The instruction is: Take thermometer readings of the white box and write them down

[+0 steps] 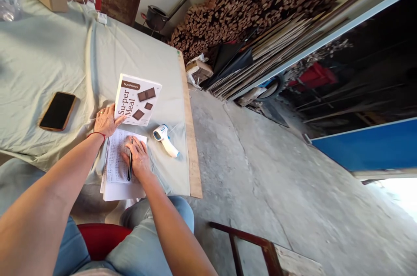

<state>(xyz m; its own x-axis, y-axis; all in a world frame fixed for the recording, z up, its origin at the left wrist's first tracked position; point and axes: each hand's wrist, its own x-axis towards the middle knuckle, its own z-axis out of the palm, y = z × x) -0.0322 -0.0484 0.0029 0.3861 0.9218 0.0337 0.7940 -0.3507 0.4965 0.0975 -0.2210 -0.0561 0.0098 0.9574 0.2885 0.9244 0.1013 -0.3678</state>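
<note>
Now the left hand (107, 122) pinches the box (140, 100) at bottom left; the right hand (140, 162) holds a pen (130, 166).

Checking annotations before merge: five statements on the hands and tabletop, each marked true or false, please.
1. The left hand touches the NutriMotion box. True.
2. A black pen is between the fingers of the left hand. False: it is with the right hand.
3. The right hand is over the written sheets. True.
4. The white thermometer lies on top of the sheets. False: it lies beside them, on the cloth.
5. The phone shows a dark screen. True.
</note>
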